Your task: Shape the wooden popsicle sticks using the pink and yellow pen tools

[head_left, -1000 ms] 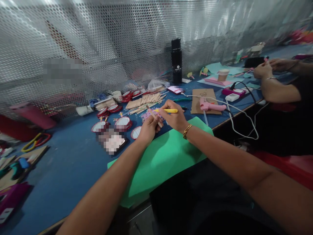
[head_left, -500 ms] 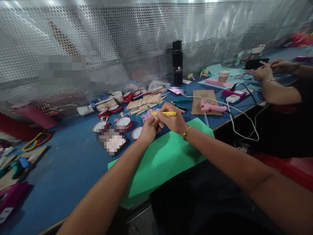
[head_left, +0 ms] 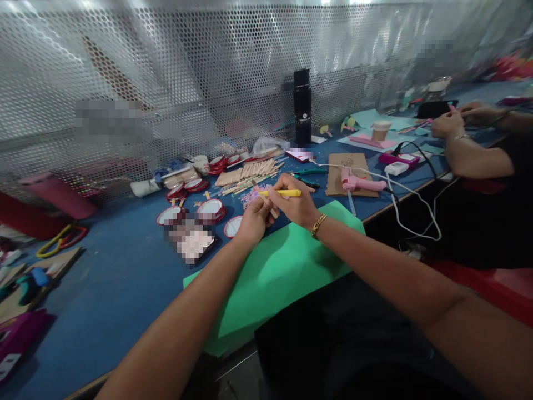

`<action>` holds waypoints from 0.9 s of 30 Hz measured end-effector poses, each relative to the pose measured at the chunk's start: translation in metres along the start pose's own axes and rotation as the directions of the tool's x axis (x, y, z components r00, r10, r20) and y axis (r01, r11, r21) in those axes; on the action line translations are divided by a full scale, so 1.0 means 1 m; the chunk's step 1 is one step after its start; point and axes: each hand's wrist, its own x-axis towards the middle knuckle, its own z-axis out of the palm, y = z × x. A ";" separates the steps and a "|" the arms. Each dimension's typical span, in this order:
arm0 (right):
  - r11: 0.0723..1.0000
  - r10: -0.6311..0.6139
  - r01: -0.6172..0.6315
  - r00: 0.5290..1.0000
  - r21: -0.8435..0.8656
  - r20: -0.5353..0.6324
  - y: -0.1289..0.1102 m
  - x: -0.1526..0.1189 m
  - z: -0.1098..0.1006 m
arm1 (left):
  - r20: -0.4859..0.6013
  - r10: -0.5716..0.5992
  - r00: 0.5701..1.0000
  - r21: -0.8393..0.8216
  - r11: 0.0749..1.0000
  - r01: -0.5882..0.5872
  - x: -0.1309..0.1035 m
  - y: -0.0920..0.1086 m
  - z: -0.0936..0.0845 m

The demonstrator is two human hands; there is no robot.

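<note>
My left hand (head_left: 255, 221) is closed on a flat wooden stick (head_left: 273, 212), which slants up to the left between my two hands. A yellow pen (head_left: 288, 193) is in the closed fingers of my right hand (head_left: 296, 203), its front end over the stick. Both hands are above the near part of the blue table, at the back edge of a green sheet (head_left: 283, 261). Thin purple and pink strips (head_left: 250, 195) lie just behind my left hand. Farther back is a pile of wooden sticks (head_left: 254, 171).
Red-rimmed round pieces (head_left: 210, 209) lie left of my hands, beside a blurred-out dark object (head_left: 192, 241). A black bottle (head_left: 302, 105) stands behind. To the right are a pink glue gun (head_left: 360, 182) on cardboard (head_left: 333, 176), white cables and another person's hands (head_left: 452, 119).
My hands, the stick and the pen hold almost the same place. At the right, the other person's fingers and the small piece in them have shifted slightly.
</note>
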 end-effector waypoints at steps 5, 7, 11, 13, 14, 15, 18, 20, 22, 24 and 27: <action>1.000 -0.006 0.006 1.000 -0.015 -0.031 0.003 0.001 -0.002 | -0.003 -0.005 1.000 -0.014 1.000 0.005 -0.001 0.003 0.001; 1.000 -0.010 0.010 0.999 -0.014 -0.031 0.003 0.001 -0.002 | -0.003 -0.008 1.000 -0.018 1.000 0.008 -0.002 0.004 0.002; 1.000 -0.019 0.018 1.000 -0.007 -0.016 0.001 0.000 -0.001 | -0.008 -0.007 1.000 -0.030 1.000 0.007 -0.001 0.003 0.002; 1.000 -0.020 0.020 1.000 -0.006 -0.008 0.001 0.000 0.000 | -0.006 -0.008 1.000 -0.033 0.999 0.007 -0.001 0.003 0.002; 1.000 -0.019 0.019 1.000 -0.006 -0.007 0.001 0.000 0.000 | -0.004 -0.007 1.000 -0.035 0.999 0.007 -0.001 0.002 0.001; 1.000 -0.016 0.016 1.000 -0.008 -0.009 0.001 0.000 0.000 | -0.003 -0.007 1.000 -0.036 0.999 0.007 -0.001 0.002 0.001; 1.000 -0.005 0.004 1.000 -0.019 -0.025 0.002 0.001 0.000 | -0.003 -0.001 1.000 -0.043 0.999 0.001 -0.001 0.002 0.001; 1.000 0.001 -0.001 0.999 -0.021 -0.034 0.002 0.001 -0.001 | -0.002 0.002 1.000 -0.045 0.999 -0.002 -0.001 0.002 0.001; 1.000 0.000 0.000 0.999 -0.017 -0.035 0.002 0.001 -0.001 | -0.001 0.004 1.000 -0.046 0.999 -0.004 -0.001 0.002 0.001; 1.000 -0.004 0.003 1.000 -0.012 -0.026 0.001 0.000 -0.001 | -0.001 0.003 1.000 -0.045 0.999 -0.003 0.000 0.001 0.001; 1.000 -0.006 0.006 1.000 -0.004 -0.008 0.000 0.000 0.000 | -0.004 -0.002 1.000 -0.042 0.999 0.002 -0.001 0.002 0.002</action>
